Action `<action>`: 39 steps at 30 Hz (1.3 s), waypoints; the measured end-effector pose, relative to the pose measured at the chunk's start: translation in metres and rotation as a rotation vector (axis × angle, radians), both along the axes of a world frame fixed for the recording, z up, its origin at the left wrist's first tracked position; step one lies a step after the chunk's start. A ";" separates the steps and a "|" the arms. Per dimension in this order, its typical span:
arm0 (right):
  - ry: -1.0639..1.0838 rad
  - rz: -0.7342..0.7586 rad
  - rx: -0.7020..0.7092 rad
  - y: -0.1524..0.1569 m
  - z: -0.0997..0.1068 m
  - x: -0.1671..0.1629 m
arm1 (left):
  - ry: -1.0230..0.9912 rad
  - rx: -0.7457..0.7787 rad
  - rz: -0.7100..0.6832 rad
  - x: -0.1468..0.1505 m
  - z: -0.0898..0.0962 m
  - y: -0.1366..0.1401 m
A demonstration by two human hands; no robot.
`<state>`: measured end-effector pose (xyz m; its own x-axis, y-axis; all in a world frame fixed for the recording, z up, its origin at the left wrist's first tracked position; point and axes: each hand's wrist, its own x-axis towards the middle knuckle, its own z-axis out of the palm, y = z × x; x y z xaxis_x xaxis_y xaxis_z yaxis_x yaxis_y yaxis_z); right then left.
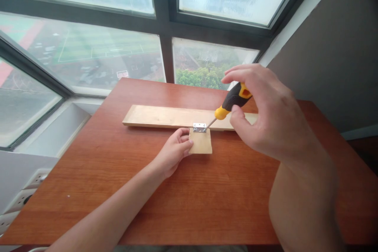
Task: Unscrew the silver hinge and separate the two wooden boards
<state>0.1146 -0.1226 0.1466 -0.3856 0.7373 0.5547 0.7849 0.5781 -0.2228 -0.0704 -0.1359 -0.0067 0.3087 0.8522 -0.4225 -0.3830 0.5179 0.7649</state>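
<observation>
My left hand (177,147) pinches the left edge of a small square wooden board (201,143), thumb on top and fingers behind. A silvery metal hinge (199,127) lies along the small board's far edge, up against a long wooden plank (165,116). In my right hand (265,106) is a screwdriver (234,97) with a black and yellow handle, held at a slant. My thumb touches the handle while the fingers curve loosely over it. The screwdriver's tip meets the right end of the hinge; any screw there is too small to make out.
The reddish-brown table (141,212) extends beneath everything. Window frames (162,19) rise behind its far edge, and a grey wall (327,51) stands on the right. Wall sockets (22,200) are at lower left, beside the table's edge.
</observation>
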 end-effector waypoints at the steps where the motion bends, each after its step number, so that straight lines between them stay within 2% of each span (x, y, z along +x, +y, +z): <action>1: -0.004 -0.024 0.022 0.001 0.000 -0.001 | -0.001 -0.001 0.001 0.000 0.000 0.000; 5: 0.007 -0.098 0.092 0.004 -0.003 -0.001 | 0.009 -0.008 0.005 0.000 0.002 0.000; 11: 0.000 0.021 0.011 -0.001 0.002 0.000 | 0.011 0.006 0.000 0.000 0.002 -0.001; 17: 0.004 -0.061 0.058 0.000 0.000 -0.002 | 0.012 0.007 -0.006 0.000 0.001 -0.001; 23: 0.001 0.005 0.015 -0.001 0.001 0.000 | 0.005 0.002 0.000 0.000 0.000 0.000; 29: 0.008 -0.078 0.085 0.002 -0.001 -0.001 | 0.004 -0.002 0.002 0.000 0.001 -0.001; 35: -0.002 -0.021 0.032 -0.002 0.001 0.000 | 0.012 0.000 0.008 0.000 0.000 -0.001; 39: 0.004 -0.103 0.084 0.002 -0.001 -0.001 | 0.019 0.002 0.003 0.000 0.001 -0.001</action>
